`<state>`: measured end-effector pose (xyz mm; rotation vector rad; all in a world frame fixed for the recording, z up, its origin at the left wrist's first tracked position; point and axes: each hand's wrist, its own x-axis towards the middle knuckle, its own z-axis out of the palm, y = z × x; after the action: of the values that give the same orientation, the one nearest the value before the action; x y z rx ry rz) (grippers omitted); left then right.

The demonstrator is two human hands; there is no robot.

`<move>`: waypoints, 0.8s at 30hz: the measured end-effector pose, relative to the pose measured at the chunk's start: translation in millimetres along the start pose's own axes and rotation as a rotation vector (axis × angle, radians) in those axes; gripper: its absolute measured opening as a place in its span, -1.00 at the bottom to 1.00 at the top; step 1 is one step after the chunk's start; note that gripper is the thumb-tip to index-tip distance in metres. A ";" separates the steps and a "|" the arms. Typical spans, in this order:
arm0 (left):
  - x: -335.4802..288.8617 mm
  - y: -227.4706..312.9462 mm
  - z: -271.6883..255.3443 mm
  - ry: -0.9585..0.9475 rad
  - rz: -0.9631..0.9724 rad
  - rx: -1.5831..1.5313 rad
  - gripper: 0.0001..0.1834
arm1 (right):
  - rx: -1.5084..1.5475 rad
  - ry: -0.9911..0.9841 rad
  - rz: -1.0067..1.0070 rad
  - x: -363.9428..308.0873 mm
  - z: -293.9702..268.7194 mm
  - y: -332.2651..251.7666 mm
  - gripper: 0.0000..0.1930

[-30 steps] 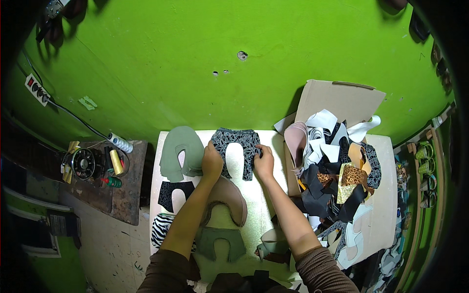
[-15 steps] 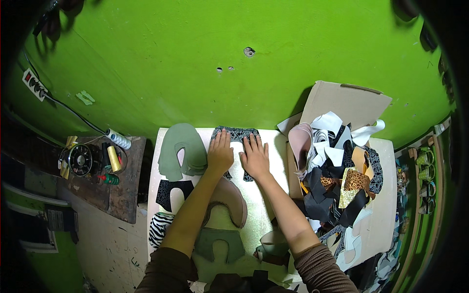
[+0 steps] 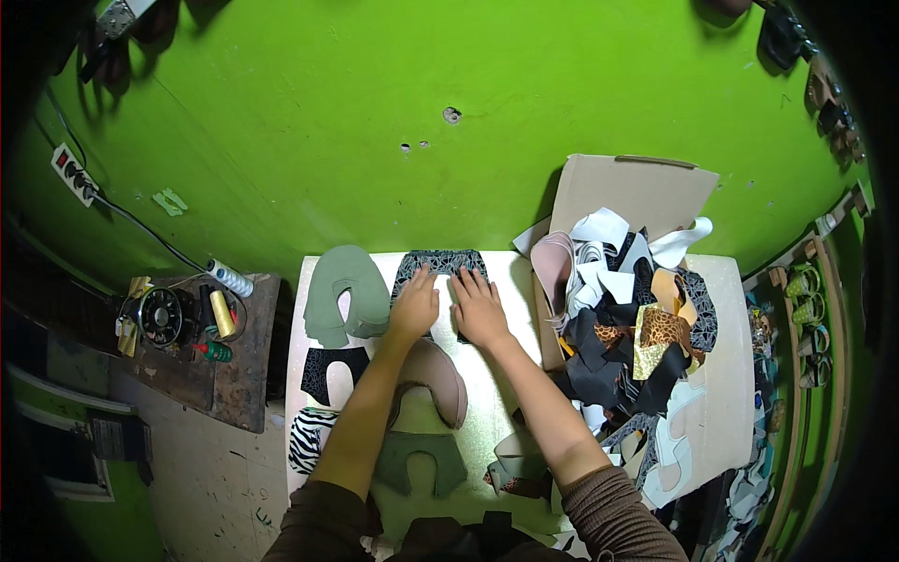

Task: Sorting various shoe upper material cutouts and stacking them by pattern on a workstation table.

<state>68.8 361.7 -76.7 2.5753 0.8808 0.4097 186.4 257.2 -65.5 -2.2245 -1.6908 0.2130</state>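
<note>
A black U-shaped cut piece with a pale line pattern (image 3: 442,258) lies flat at the far edge of the pale table. My left hand (image 3: 415,305) rests on its left side, fingers stretched out. On its right side lies my right hand (image 3: 478,311), also flat with the fingers apart. Both hands cover parts of the piece's two legs. To the left is a stack of green U-shaped pieces (image 3: 328,290). Nearer me sit a brown curved stack (image 3: 446,379) and a dark green U-shaped piece (image 3: 393,461), partly behind my left forearm.
A cardboard box (image 3: 627,192) heaped with mixed scraps (image 3: 609,337) stands on the right. Another black patterned piece (image 3: 323,375) and a zebra-striped piece (image 3: 306,438) lie at the left edge. Beyond them, a sewing machine's wheel (image 3: 159,317) and thread cone (image 3: 229,278) occupy a side bench.
Both hands have slid slightly toward me on the black patterned piece, leaving more of its far edge showing. The whole view has shifted a little.
</note>
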 end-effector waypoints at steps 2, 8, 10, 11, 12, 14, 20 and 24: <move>-22.2 19.1 0.4 0.026 -0.016 -0.089 -0.60 | 0.012 0.043 -0.003 -21.9 -1.9 -6.4 -0.50; -130.3 69.5 11.0 0.073 -0.028 -0.221 -0.63 | 0.228 0.084 -0.041 -99.8 -3.6 -30.1 -0.56; -150.2 82.5 7.9 0.055 -0.019 -0.211 -0.63 | 0.217 0.129 -0.089 -121.8 -6.0 -30.4 -0.59; -158.8 86.0 3.2 0.052 -0.007 -0.194 -0.62 | 0.216 0.129 -0.088 -131.2 -10.8 -33.8 -0.59; -166.8 90.3 -0.4 0.049 0.006 -0.178 -0.62 | 0.241 0.145 -0.100 -139.7 -15.8 -35.9 -0.66; -178.9 100.4 -5.5 0.098 0.020 -0.145 -0.63 | 0.263 0.163 -0.107 -160.3 -24.6 -39.1 -0.73; -207.6 137.8 -7.4 0.120 0.026 -0.254 -0.85 | 0.251 0.215 -0.033 -223.1 -40.5 -40.3 -0.82; -222.3 166.9 -6.2 0.138 0.083 -0.280 -0.87 | 0.221 0.227 -0.004 -257.4 -50.3 -32.6 -0.81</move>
<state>-15.8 101.1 -29.2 2.3518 0.7068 0.6898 100.4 9.9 -28.6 -2.0008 -1.4758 0.1327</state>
